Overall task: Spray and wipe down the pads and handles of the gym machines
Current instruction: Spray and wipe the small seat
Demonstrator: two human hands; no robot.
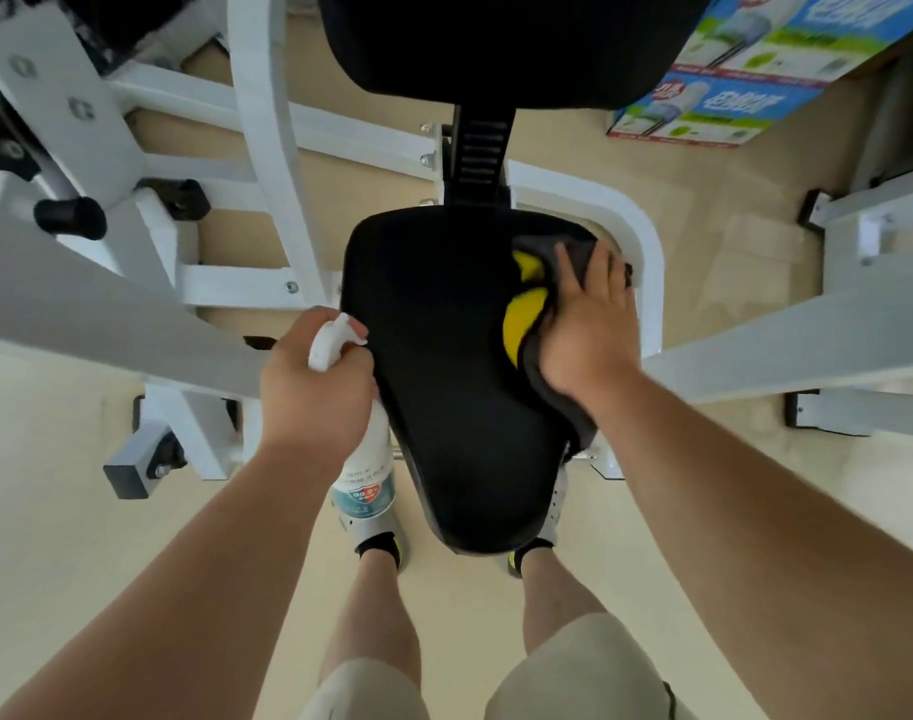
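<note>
A black seat pad (444, 366) of a white gym machine fills the middle of the view. My right hand (587, 324) presses a grey and yellow cloth (524, 319) flat against the pad's right edge. My left hand (314, 376) grips a white spray bottle (366, 459) by its neck at the pad's left edge, nozzle toward the pad. A black back pad (496, 39) sits above the seat, joined by a black ribbed post (478, 158).
White frame bars (267, 127) cross at the left and a grey arm (80, 283) slants in from the left; another grey arm (787, 330) comes from the right. Printed cardboard boxes (730, 96) lie on the beige floor at upper right. My feet stand under the seat.
</note>
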